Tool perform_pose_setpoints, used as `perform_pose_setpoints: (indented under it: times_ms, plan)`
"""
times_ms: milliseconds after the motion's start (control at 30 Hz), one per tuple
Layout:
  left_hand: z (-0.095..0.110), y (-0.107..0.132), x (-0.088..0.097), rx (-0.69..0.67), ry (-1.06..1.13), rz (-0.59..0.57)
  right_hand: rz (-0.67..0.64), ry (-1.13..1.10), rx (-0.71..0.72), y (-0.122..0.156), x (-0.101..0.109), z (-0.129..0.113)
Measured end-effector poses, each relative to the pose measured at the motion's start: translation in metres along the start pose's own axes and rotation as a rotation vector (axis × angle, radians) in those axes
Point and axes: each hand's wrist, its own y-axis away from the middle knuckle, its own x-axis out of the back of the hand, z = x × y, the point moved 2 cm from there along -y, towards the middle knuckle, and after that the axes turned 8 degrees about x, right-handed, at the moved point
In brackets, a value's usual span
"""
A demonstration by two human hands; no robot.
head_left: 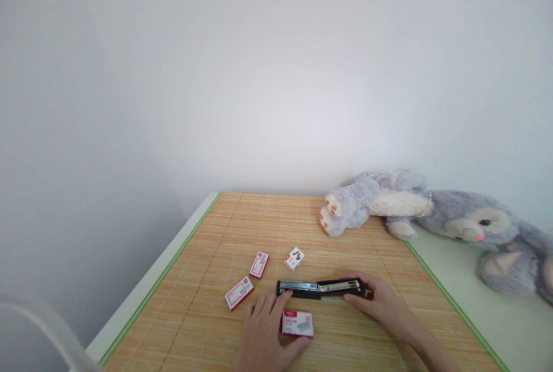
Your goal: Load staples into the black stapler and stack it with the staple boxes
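Note:
A black stapler (pixel 298 287) lies on the bamboo mat, swung open flat so that its metal staple channel and inner rail face up. My right hand (pixel 380 306) grips its right end, thumb on the near side and fingers behind. My left hand (pixel 264 331) rests palm down with fingers apart. Its index fingertip meets the stapler's near left edge. Between that finger and the thumb lies a red and white staple box (pixel 298 324), flat on the mat; whether the hand touches it I cannot tell.
Two more red and white staple boxes (pixel 239 293) (pixel 259 265) lie left of the stapler. A small white box (pixel 294 258) stands behind it. A grey plush rabbit (pixel 401 202) lies along the back right. The bamboo mat (pixel 194 280) has green edging; a pale curved object (pixel 47 326) shows lower left.

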Motion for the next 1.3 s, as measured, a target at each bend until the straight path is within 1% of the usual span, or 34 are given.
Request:
perform_pose_setpoints:
  times_ms: [67,167,233,333,433,533,700,767,867,933,1033,1100,1200,1267,1300]
  plan:
    - [0.001,0.001,-0.002,0.008,-0.001,0.023,-0.032,-0.104,0.023,-0.004,-0.008,-0.007]
    - [0.004,0.0,-0.002,0.026,0.004,0.037,-0.035,-0.126,0.058,-0.015,-0.022,-0.026]
    - [0.007,0.0,-0.001,0.037,0.006,0.036,-0.03,-0.086,0.091,-0.024,-0.032,-0.042]
    - [0.011,0.0,0.001,0.044,0.007,0.026,-0.015,0.013,0.187,-0.038,-0.05,-0.064]
    - [0.011,0.001,0.002,0.048,0.003,0.016,-0.083,0.148,0.263,-0.048,-0.069,-0.081]
    - [0.011,0.001,0.003,0.036,-0.001,0.027,-0.158,0.271,0.271,-0.055,-0.085,-0.089]
    - [0.013,0.004,0.003,-0.011,-0.019,0.055,-0.196,0.342,0.235,-0.06,-0.098,-0.091]
    - [0.014,0.004,0.003,-0.039,-0.022,0.044,-0.206,0.361,0.22,-0.06,-0.099,-0.09]
    - [0.014,0.005,0.001,-0.087,-0.023,-0.023,-0.202,0.377,0.204,-0.057,-0.095,-0.087]
    - [0.011,0.006,-0.002,-0.11,-0.035,-0.059,-0.181,0.386,0.192,-0.052,-0.089,-0.083]
    - [0.006,0.008,-0.003,-0.112,-0.049,-0.048,-0.143,0.398,0.166,-0.042,-0.077,-0.076]
    - [0.002,0.009,-0.002,-0.059,-0.038,-0.004,-0.112,0.401,0.144,-0.034,-0.068,-0.07]
    - [-0.002,0.009,0.005,0.095,-0.003,0.064,-0.064,0.381,0.111,-0.023,-0.057,-0.06]
    - [-0.005,0.009,0.011,0.185,0.021,0.067,-0.032,0.358,0.074,-0.016,-0.051,-0.053]
    - [-0.007,0.009,0.013,0.212,0.034,0.05,-0.018,0.349,0.048,-0.012,-0.05,-0.05]
